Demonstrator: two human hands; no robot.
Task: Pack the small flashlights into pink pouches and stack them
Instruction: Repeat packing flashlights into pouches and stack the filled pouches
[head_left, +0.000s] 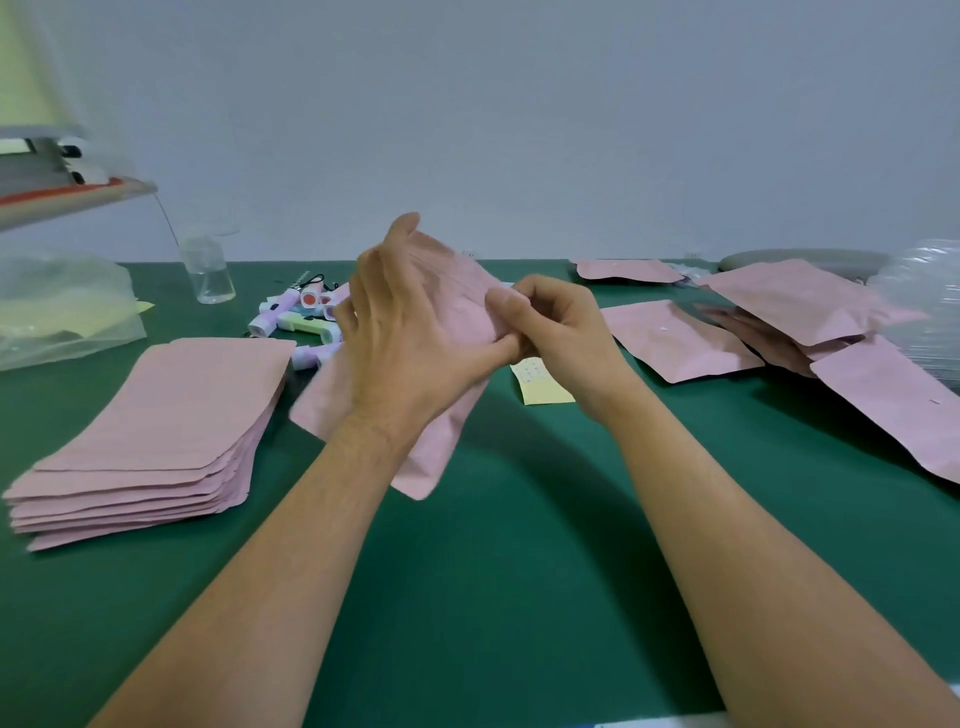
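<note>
Left hand (410, 332) grips pink pouch (434, 457) body, right hand (550, 327) pinches its top edge (contents hidden), above worktop (519, 545) right of empty-pouch stack (171, 415). Likely sealing: run pinch evenly along mouth. Flashlights (296, 319) lie just behind stack.

My left hand (410, 332) hid most of the pink pouch (436, 452), its lower corner blurred; the flashlights (304, 322) lay half behind both. The picture's right edge cut the far-right pouch (904, 410).
</note>
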